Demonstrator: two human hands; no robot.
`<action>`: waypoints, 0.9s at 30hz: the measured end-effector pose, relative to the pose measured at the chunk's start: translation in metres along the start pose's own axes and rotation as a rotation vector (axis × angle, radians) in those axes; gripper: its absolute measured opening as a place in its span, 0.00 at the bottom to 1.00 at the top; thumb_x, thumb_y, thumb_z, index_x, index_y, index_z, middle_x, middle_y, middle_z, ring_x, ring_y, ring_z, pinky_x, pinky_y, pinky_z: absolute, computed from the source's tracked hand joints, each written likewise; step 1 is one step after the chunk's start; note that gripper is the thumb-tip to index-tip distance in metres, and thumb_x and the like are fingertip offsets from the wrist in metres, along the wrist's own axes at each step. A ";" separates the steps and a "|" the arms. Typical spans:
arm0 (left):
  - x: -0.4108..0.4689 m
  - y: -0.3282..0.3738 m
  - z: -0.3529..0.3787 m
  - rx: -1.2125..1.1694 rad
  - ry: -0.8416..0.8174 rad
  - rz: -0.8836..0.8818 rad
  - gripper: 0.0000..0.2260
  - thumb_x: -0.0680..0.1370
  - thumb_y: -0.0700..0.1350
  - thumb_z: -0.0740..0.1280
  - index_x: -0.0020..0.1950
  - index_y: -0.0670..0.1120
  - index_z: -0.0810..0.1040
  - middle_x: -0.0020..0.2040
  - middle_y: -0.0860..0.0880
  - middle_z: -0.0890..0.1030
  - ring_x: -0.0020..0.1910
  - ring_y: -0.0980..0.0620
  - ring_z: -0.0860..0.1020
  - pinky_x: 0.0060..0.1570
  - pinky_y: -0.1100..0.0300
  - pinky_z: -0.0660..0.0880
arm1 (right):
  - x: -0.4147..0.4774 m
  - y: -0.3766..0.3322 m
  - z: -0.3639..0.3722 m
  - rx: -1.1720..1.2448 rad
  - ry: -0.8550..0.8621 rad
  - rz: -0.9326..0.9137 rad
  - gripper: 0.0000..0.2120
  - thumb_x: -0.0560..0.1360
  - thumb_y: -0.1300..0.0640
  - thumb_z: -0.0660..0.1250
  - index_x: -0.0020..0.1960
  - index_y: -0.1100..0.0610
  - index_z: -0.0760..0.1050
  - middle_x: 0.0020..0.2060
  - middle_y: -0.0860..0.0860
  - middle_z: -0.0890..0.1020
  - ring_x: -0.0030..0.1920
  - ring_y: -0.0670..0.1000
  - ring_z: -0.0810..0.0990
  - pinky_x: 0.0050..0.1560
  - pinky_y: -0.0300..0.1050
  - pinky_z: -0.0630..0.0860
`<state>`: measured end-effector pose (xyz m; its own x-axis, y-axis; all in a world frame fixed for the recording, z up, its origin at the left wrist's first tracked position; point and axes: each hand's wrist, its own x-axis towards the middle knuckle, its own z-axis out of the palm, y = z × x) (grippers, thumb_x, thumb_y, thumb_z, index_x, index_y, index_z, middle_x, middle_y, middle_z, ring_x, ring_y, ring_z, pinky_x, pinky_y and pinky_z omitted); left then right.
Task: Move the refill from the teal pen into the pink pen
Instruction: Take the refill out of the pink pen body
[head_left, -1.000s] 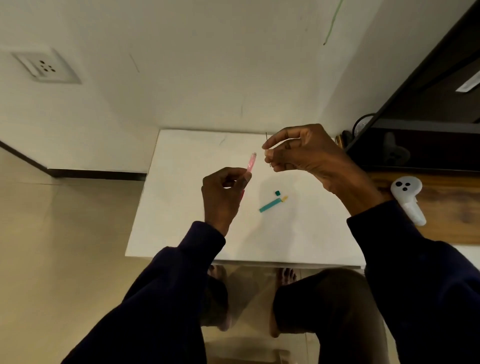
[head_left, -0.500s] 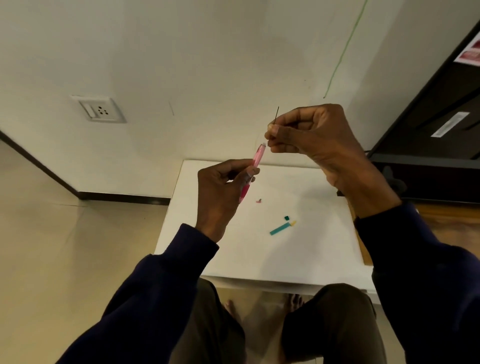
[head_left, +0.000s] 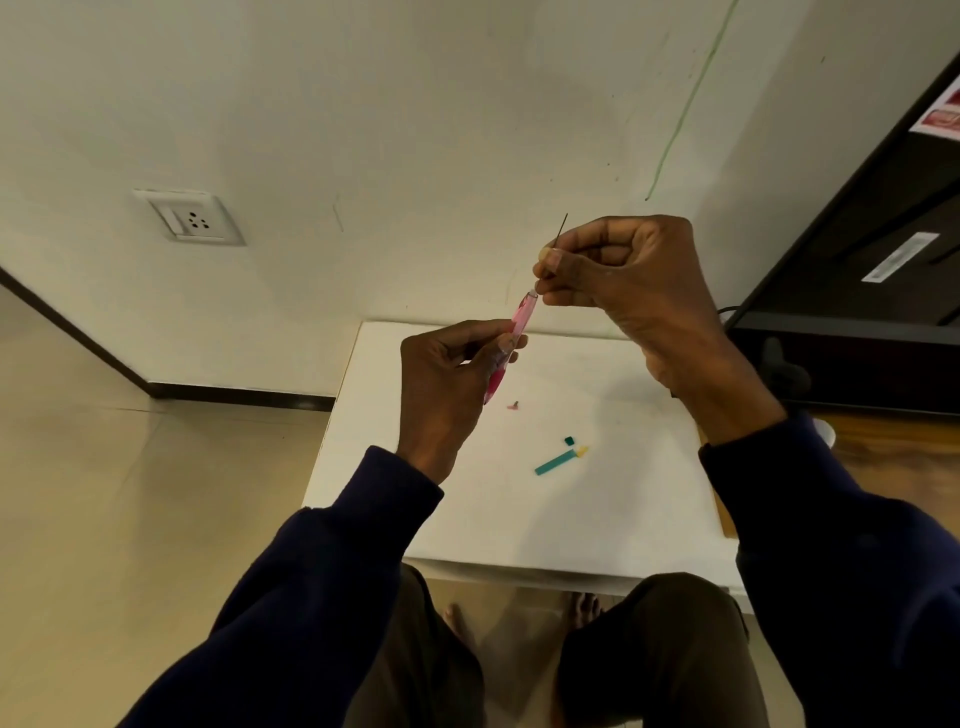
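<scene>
My left hand (head_left: 447, 384) grips the pink pen barrel (head_left: 521, 318), tilted with its open end up and to the right. My right hand (head_left: 618, 280) pinches the thin dark refill (head_left: 561, 228); its upper end sticks out above my fingers. The refill's lower end sits at the barrel's mouth, hidden by my fingertips. On the white table (head_left: 467, 519) lies the teal pen barrel (head_left: 556, 461) with a yellowish tip piece (head_left: 583, 450) and a small teal cap (head_left: 569, 440) beside it. A tiny pink piece (head_left: 513, 406) rests on the table under my left hand.
The table stands against a white wall with a power socket (head_left: 189, 218). A dark cabinet (head_left: 857, 291) and a wooden surface (head_left: 893, 457) are at the right. My knees and bare feet show below the table's near edge.
Both hands rose from above the table. My right hand brought the refill's lower end to the mouth of the pink barrel. The camera tilted upward.
</scene>
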<state>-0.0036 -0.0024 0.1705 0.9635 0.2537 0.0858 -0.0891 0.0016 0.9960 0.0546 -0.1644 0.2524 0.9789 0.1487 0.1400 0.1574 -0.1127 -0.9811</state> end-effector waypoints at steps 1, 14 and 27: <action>0.000 0.000 0.001 -0.004 0.000 0.000 0.11 0.79 0.36 0.73 0.49 0.53 0.87 0.44 0.52 0.89 0.48 0.42 0.88 0.53 0.38 0.84 | 0.000 0.001 0.000 0.001 0.004 -0.002 0.03 0.76 0.65 0.75 0.48 0.64 0.84 0.40 0.56 0.89 0.40 0.57 0.89 0.44 0.49 0.87; -0.003 0.003 0.001 -0.015 0.008 0.020 0.08 0.80 0.36 0.72 0.53 0.48 0.86 0.46 0.46 0.89 0.48 0.42 0.88 0.54 0.44 0.85 | -0.002 0.004 0.003 -0.013 0.011 -0.050 0.04 0.76 0.65 0.75 0.50 0.64 0.84 0.40 0.54 0.89 0.39 0.54 0.89 0.42 0.44 0.86; -0.003 0.004 -0.001 -0.064 0.023 0.021 0.08 0.79 0.36 0.72 0.53 0.48 0.86 0.46 0.49 0.89 0.48 0.44 0.88 0.52 0.55 0.85 | 0.002 -0.001 0.008 -0.238 -0.072 -0.119 0.09 0.75 0.61 0.76 0.52 0.64 0.85 0.43 0.57 0.88 0.41 0.53 0.89 0.44 0.42 0.86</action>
<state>-0.0073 -0.0023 0.1743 0.9554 0.2760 0.1050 -0.1254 0.0574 0.9904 0.0552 -0.1564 0.2521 0.9415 0.2427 0.2339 0.3048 -0.3168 -0.8982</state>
